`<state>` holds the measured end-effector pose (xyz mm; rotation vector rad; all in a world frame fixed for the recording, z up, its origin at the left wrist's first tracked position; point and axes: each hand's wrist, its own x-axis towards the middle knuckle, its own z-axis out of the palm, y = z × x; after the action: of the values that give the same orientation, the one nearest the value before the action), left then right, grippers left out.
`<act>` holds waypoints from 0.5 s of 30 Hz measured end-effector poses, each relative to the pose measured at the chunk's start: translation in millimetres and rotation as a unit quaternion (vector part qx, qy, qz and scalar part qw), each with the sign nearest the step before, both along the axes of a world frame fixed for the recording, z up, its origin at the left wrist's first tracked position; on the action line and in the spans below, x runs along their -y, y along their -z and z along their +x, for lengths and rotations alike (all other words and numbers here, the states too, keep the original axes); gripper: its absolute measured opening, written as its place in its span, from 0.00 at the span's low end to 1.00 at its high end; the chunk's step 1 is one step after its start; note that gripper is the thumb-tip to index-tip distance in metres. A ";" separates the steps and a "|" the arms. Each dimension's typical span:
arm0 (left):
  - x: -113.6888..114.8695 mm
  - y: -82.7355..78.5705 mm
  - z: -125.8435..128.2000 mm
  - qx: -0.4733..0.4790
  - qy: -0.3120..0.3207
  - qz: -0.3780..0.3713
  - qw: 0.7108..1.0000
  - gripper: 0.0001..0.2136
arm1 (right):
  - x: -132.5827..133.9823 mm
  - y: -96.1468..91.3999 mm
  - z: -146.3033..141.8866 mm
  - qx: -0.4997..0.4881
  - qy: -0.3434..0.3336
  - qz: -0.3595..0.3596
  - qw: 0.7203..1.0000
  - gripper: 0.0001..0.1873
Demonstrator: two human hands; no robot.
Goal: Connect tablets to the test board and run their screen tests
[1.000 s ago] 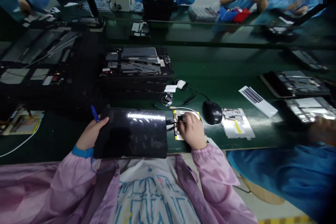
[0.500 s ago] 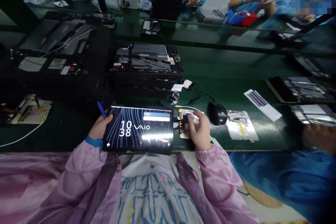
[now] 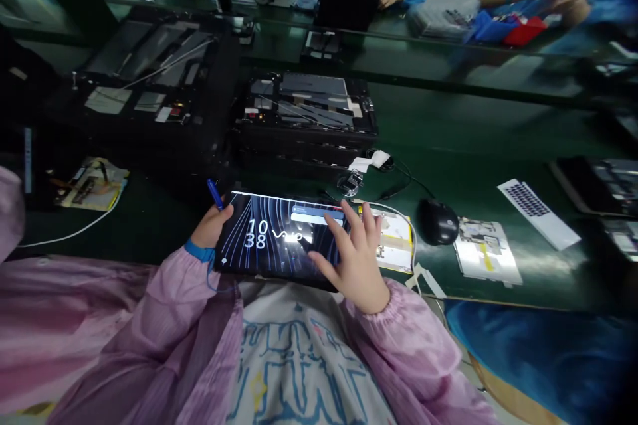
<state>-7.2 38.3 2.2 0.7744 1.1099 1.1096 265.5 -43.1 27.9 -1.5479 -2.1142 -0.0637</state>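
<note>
A lit tablet screen showing 10:38 lies in front of my body at the bench edge. My left hand grips its left side, and a blue pen sticks up from the same hand. Over the right part of the screen hovers my right hand, fingers spread and holding nothing; whether a fingertip touches the glass I cannot tell. Just right of the tablet, partly behind that hand, is a yellow-edged battery and circuit board assembly with a white cable beside it.
Stacked opened tablet bodies stand behind, with a larger stack to the left. Rightward are a black mouse, a silver plate and a white label sheet. Another board lies far left. Co-workers in blue sit across the bench.
My right hand has left the board assembly and moved left over the tablet screen, its fingers spreading. My left hand still holds the tablet. The whole view has shifted.
</note>
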 end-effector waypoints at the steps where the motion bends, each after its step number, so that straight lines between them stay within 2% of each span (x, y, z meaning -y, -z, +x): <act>1: 0.2 -0.6 0.3 0.001 0.004 0.001 1.000 0.29 | -1.2 -3.0 -2.9 0.001 -0.024 -0.003 1.000 0.30; 4: 1.1 -3.2 1.6 0.002 0.020 0.000 1.000 0.29 | -1.0 -8.5 -19.0 0.024 -0.124 -0.036 0.991 0.32; 6: 1.8 -4.2 2.9 0.006 0.022 0.004 1.000 0.29 | 0.0 -8.1 -31.5 0.038 -0.167 -0.061 0.983 0.34; 10: 3.0 -2.4 5.1 0.012 0.027 0.015 0.999 0.28 | -0.7 -2.5 -49.1 0.052 -0.210 -0.080 0.973 0.35; 15: 4.1 0.0 6.6 0.018 0.049 0.034 0.998 0.28 | -0.9 3.1 -56.8 0.061 -0.241 -0.053 0.967 0.29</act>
<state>-0.6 34.2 2.2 0.8499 0.9979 1.0789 208.7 -42.2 24.9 -1.0649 -2.5715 0.1283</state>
